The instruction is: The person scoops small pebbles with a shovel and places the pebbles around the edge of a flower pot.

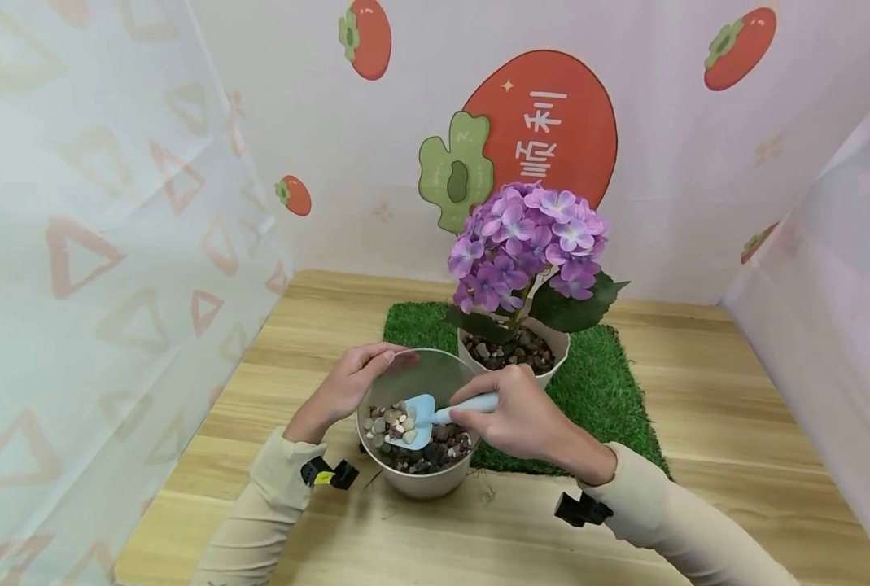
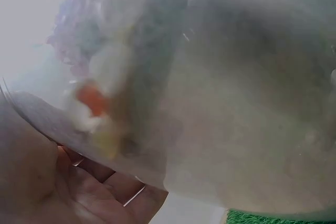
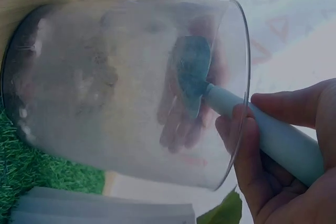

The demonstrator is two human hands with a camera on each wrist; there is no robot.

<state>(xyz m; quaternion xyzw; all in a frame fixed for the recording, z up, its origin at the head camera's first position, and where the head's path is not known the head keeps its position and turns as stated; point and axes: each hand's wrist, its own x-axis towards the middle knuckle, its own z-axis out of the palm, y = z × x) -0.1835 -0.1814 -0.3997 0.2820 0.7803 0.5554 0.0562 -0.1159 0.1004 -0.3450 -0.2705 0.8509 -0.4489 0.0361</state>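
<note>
Scoop (image 1: 420, 417) carrying pebbles, right hand (image 1: 524, 419) gripping handle; left hand (image 1: 347, 382) clasping clear container (image 1: 416, 480) rim beside it.

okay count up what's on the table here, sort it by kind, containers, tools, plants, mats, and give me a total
Containers: 2, the clear plastic tub of pebbles and the white flower pot.
Tools: 1, the light blue plastic scoop.
Plants: 1, the purple hydrangea.
Mats: 1, the green artificial grass mat.
Total: 5.
</note>
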